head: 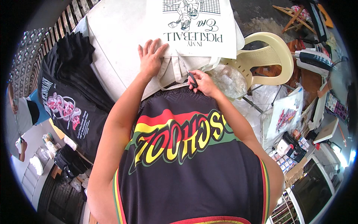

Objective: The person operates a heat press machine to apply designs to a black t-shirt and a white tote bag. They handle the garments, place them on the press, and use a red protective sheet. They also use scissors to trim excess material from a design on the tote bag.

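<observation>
A white canvas tote bag (229,51) with a printed pickleball drawing and lettering lies on a pale, padded-looking surface (117,42). Its print is upside down to me, and its fabric handles (176,70) hang toward my body. My left hand (150,60) rests flat with fingers spread at the bag's left edge, beside the handles. In my right hand (204,84) is a pair of scissors (193,79) with black grips. Their thin metal blades point away from me, over the handles and up to the bag's hem. Whether the blades touch the fabric I cannot tell.
On the right stands a cream plastic chair (285,64) with a clear plastic bag (229,79) of contents. Black printed shirts (72,98) hang in a stack at left. Another person (21,120) is at the far left. A printed panel (284,114) leans at right.
</observation>
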